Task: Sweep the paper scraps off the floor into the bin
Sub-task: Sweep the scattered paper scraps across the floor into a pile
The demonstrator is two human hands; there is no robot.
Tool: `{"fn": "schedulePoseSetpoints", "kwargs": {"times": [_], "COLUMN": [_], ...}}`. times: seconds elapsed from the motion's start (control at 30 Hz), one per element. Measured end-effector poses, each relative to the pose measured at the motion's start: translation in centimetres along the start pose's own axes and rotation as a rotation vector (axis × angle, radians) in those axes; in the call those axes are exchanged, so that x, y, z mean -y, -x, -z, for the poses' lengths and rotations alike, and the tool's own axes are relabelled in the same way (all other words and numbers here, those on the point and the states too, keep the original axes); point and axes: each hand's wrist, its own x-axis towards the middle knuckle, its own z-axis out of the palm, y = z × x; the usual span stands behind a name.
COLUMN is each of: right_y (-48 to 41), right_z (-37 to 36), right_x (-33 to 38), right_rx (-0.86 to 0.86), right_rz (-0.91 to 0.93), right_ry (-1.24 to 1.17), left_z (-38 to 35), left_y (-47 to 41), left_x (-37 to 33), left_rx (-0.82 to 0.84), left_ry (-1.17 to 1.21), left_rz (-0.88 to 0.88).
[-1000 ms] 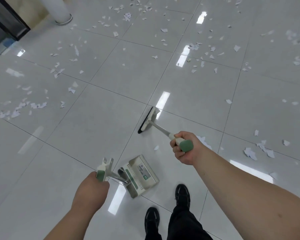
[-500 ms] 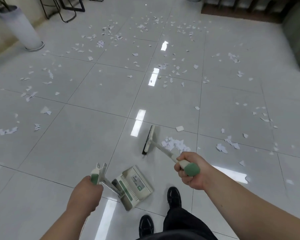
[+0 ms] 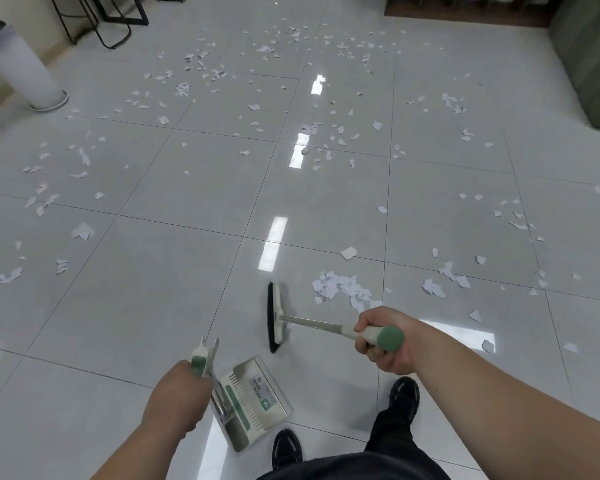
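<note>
Glossy pale floor tiles (image 3: pixel 174 306) reflect strips of ceiling light, and white paper scraps (image 3: pixel 340 287) lie scattered across them from the near ground to the far wall. The thickest cluster sits just right of the broom (image 3: pixel 277 313), whose black bristles rest on the floor and face left, away from that pile. The person's right hand (image 3: pixel 385 337) is wrapped firmly round the broom's cream-and-green grip, its metal shaft running left to the head. The left hand (image 3: pixel 177 396) is closed round the upright handle of a cream dustpan (image 3: pixel 253 400) with green trim, which hangs tilted below the hand, near the broom head; whether its pan touches the tiles cannot be told, and no scraps show inside it. Two black shoes (image 3: pixel 286 448) stand just beside the pan. A tall white planter (image 3: pixel 21 74) rises at far left, black chair legs (image 3: pixel 108 19) stand behind it, and a dark green sofa (image 3: pixel 589 60) fills the upper right corner.
</note>
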Motion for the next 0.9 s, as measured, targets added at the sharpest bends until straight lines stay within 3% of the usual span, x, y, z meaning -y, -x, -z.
{"fn": "schedulePoseSetpoints", "kwargs": {"times": [0.57,0.9], "right_y": [4.8,8.5], "right_z": [32.9,41.1], "right_x": [8.8,9.4], "right_rx": [-0.228,-0.419], "right_rz": [0.064,0.216], "right_ry": [-0.066,-0.112], "left_z": [-15.1,-19.8], "left_y": [4.6,6.1], "left_x": [-27.3,-38.9], "left_rx": [0.001,0.035], "left_ry": [-0.155,-0.199], "left_rz": [-0.087,-0.241]}}
